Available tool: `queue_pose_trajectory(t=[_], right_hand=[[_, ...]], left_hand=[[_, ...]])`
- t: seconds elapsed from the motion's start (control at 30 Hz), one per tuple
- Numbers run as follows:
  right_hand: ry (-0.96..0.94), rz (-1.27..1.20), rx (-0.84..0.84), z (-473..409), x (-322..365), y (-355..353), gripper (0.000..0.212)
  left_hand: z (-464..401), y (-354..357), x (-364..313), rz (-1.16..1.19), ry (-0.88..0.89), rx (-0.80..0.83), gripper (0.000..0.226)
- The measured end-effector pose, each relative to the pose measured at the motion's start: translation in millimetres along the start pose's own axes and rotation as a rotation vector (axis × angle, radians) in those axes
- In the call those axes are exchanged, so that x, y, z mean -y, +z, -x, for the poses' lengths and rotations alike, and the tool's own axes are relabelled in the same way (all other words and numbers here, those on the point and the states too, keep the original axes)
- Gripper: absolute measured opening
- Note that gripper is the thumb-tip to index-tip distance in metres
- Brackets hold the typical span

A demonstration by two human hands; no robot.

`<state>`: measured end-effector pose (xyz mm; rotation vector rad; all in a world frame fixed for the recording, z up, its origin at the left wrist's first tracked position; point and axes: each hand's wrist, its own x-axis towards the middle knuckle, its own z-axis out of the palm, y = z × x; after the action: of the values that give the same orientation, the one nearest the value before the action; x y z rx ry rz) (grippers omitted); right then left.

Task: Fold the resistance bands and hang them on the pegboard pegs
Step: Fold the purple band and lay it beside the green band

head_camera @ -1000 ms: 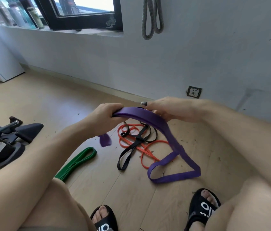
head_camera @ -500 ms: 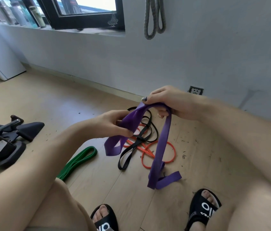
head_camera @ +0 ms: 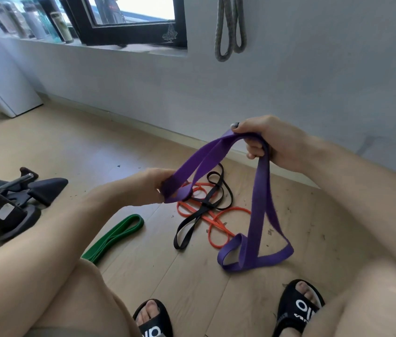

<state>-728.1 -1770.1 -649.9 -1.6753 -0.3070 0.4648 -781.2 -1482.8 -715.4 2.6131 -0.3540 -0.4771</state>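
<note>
A wide purple resistance band [head_camera: 257, 210] is held in both hands above the wooden floor. My right hand [head_camera: 272, 142] grips its upper fold, higher and nearer the wall. My left hand [head_camera: 153, 188] pinches one end loop lower down. The band's other end droops onto the floor between my feet. On the floor lie a green band [head_camera: 116, 237], a black band [head_camera: 202, 210] and an orange band [head_camera: 216, 227], the last two tangled together. A grey band [head_camera: 228, 27] hangs on the wall above.
Black exercise equipment [head_camera: 9, 200] sits on the floor at the left. A window sill with bottles [head_camera: 46, 25] runs along the upper left. A white cabinet [head_camera: 0, 76] stands far left. My sandalled feet [head_camera: 296, 310] are at the bottom edge.
My hands have spread apart: the right hand rose with the band's fold, the left dropped lower holding an end loop. The band's free end settled into a wider loop on the floor.
</note>
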Motion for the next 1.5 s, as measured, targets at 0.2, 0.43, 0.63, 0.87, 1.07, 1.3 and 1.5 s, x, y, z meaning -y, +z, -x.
queue_pose_trajectory(t=[0.2, 0.43, 0.63, 0.87, 1.07, 1.3, 1.5], right_hand=[[0.018, 0.059, -0.076, -2.0, -4.1, -7.7, 0.035], [0.053, 0.220, -0.136, -3.0, -8.8, -9.4, 0.029], [0.038, 0.278, -0.060, -1.5, -7.8, -0.6, 0.030], [0.029, 0.389, 0.131, 2.3, -4.6, 18.3, 0.036], [0.078, 0.611, 0.307, 6.4, -5.7, 46.0, 0.027], [0.056, 0.617, 0.358, 5.0, -12.0, 34.7, 0.022], [-0.004, 0.662, 0.352, 4.1, -17.4, 27.0, 0.027]], left_hand=[[-3.3, -3.9, 5.8, -0.164, 0.042, -0.166, 0.034], [-3.6, -4.0, 7.3, 0.065, -0.164, -0.303, 0.019], [-5.9, -0.6, 14.8, 0.068, -0.245, -0.214, 0.020], [1.5, -0.4, 11.3, 0.013, -0.195, 0.127, 0.073], [1.2, 2.7, -43.4, 0.432, 0.234, -0.077, 0.049], [-1.2, 7.2, -57.5, 0.372, 0.257, -0.132, 0.027], [1.8, -4.4, -58.0, 0.409, 0.274, -0.207, 0.024]])
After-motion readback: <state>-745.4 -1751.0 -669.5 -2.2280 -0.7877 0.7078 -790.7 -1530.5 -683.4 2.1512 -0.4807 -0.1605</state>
